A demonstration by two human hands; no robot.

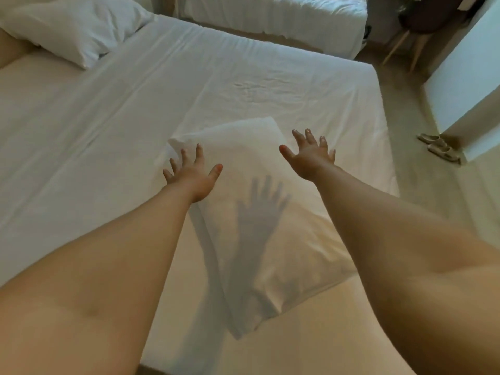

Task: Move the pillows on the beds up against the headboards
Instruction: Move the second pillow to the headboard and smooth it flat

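A white pillow point(259, 220) lies flat and askew on the near part of the white bed point(135, 109), below my outstretched arms. My left hand point(193, 174) hovers over the pillow's far left corner, fingers spread, holding nothing. Over the pillow's far right edge, my right hand point(309, 155) is also spread wide and empty. Both hands cast shadows on the pillow. A second white pillow point(73, 28) rests at the far left corner of the bed, against a beige headboard point(12, 50).
A second bed point(276, 20) with white bedding stands beyond, across a narrow gap. To the right is floor, a white cabinet point(465, 74), a pair of slippers point(439, 146) and a chair with wooden legs point(405, 41).
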